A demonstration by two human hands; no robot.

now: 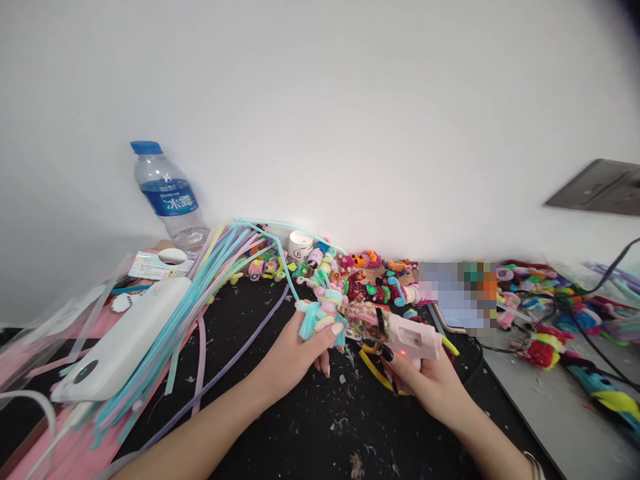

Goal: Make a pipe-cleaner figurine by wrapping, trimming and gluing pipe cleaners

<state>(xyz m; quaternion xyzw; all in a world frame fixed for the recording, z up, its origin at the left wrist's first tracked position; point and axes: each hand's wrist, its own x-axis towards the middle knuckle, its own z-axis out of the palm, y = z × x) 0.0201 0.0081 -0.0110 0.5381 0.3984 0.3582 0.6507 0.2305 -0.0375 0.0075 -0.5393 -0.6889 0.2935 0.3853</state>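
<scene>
My left hand (pixel 305 347) is closed around a small pastel pipe-cleaner figure (pixel 327 310) in light blue, pink and yellow, near the middle of the view. My right hand (pixel 425 383) grips a pale pink hot glue gun (pixel 413 337) with a small orange light glowing on it. The glue gun's front end is crusted with coloured fuzz and points left, close beside the figure. Whether its tip touches the figure I cannot tell. Behind both hands lie several colourful pipe-cleaner figures (pixel 367 290). A yellow pipe cleaner (pixel 373 367) runs beneath the glue gun.
At left, a bundle of pastel pipe cleaners (pixel 195 320) lies beside a white power bank (pixel 125 340). A water bottle (pixel 167 193) leans against the wall. A phone (pixel 457 300) and more figures (pixel 545 347) sit at right. Fuzz scraps litter the black mat (pixel 300 427).
</scene>
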